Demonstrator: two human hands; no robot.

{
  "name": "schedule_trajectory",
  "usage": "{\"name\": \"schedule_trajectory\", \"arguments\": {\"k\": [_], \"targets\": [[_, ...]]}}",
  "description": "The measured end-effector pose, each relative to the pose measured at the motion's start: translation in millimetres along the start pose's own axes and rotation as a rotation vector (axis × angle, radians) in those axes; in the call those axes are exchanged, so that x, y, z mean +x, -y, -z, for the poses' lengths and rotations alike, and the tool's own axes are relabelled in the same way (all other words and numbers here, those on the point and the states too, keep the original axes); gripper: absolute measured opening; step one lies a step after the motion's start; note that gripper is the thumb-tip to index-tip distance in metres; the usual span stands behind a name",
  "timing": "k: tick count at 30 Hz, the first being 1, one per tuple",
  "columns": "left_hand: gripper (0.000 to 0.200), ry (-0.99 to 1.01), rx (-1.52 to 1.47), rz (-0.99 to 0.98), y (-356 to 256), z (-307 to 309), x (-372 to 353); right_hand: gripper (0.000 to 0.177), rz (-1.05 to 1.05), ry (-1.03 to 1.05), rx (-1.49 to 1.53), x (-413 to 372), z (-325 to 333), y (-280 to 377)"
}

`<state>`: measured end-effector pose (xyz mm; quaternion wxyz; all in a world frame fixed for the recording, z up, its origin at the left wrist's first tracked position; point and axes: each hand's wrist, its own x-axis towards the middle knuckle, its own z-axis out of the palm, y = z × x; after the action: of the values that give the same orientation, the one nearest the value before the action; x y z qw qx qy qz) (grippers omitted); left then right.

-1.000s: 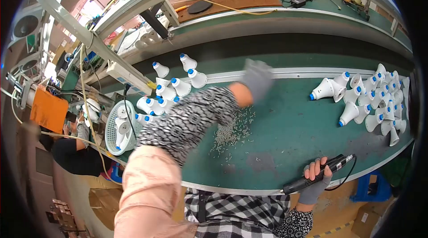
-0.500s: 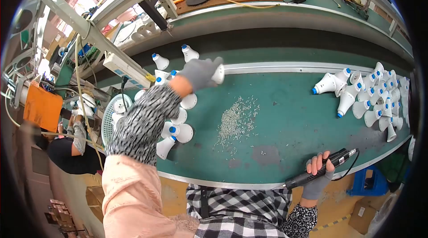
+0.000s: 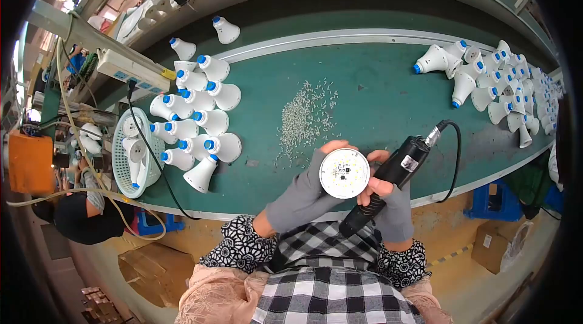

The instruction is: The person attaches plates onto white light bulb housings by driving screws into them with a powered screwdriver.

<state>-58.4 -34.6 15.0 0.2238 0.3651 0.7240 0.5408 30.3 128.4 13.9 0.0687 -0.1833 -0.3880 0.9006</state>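
Note:
A white lamp housing (image 3: pixel 344 173) faces up, showing its round board with small chips. My left hand (image 3: pixel 306 193), in a grey fingerless glove, grips it from the left. My right hand (image 3: pixel 390 202) is wrapped round a black electric screwdriver (image 3: pixel 401 166), its fingertips touching the housing's right edge. The tool is tilted, with its cable end up and its tip hidden. Small screws (image 3: pixel 297 120) lie in a loose pile on the green table (image 3: pixel 376 111) beyond my hands.
White housings with blue caps stand in a group at left (image 3: pixel 212 122) and right (image 3: pixel 516 81). A pale basket (image 3: pixel 118 160) with parts sits at the left edge, a black cable beside it. Another person (image 3: pixel 85 221) is at the far left.
My left hand has come back from the far left group with a housing, now in front of me. My right hand has moved left and up to it with the screwdriver, and the view has shifted.

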Motion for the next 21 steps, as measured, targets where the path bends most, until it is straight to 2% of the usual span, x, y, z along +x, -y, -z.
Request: {"name": "schedule_trajectory", "arguments": {"k": [3, 11, 14, 15, 17, 18, 21], "targets": [[0.073, 0.002, -0.107, 0.074, 1, -9, -8, 0.044, -0.007, 0.006, 0.087, -5, -2, -1], [0.064, -0.03, -0.421, 0.082, -7, -5, -13, 0.044, -0.044, -0.05, -0.122, -10, -8, -7], [0.056, -0.08, -0.811, 0.486, -14, -10, -18, 0.044, -0.086, -0.02, -0.16, -15, -9, -11], [0.052, -0.098, -0.762, 0.501, -14, -12, -22, 0.044, -0.095, -0.005, -0.17, -16, -8, -12], [0.045, -0.128, -0.665, 0.531, -12, -14, -31, 0.04, 0.027, 0.057, -0.069, -18, -3, -6], [0.039, -0.151, -0.719, 0.583, -20, -11, -33, 0.036, 0.148, 0.027, -0.031, -18, 0, 2], [0.039, -0.177, -0.778, 0.635, -13, -8, -43, 0.023, 0.563, -0.106, 0.066, -8, -4, 28]]}}
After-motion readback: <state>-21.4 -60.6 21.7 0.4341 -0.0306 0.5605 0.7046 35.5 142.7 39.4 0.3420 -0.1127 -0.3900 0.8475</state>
